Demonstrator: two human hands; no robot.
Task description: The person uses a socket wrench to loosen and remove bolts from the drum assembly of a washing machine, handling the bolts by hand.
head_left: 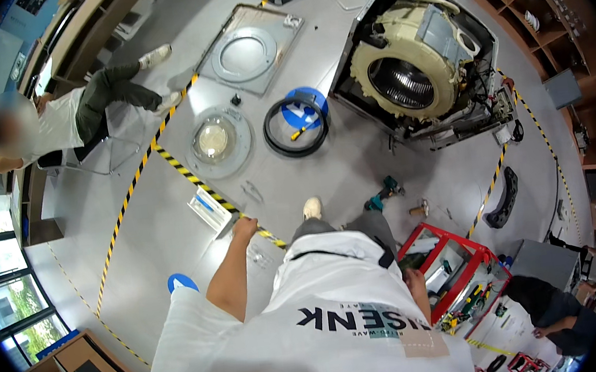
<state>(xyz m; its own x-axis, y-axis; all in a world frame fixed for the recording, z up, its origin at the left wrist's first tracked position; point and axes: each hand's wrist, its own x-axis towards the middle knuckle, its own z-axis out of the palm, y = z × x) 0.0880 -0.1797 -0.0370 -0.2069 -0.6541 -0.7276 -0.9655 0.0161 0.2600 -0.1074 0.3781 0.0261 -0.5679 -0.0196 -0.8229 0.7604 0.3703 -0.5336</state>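
Two hands: left hand (245,226) at the white dispenser drawer (209,212) beside striped tape (180,168), right hand (416,284) near the red tool cart (484,262); grips I cannot tell. A careless step could strike the cordless drill (385,192).

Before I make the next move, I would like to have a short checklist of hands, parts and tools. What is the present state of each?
1. Left hand firmly gripping the white drawer-like part: cannot tell; it is at one end, fingers unclear.
2. Right hand free of the red tool cart: cannot tell; the shirt partly hides it.
3. Washing machine drum uncovered at the front: ok.
4. Front panel off the machine: ok, on the floor.
5. Teal power tool off the floor: not ok, it lies there.
6. Black ring with nothing inside: not ok, a yellow-and-black item is.
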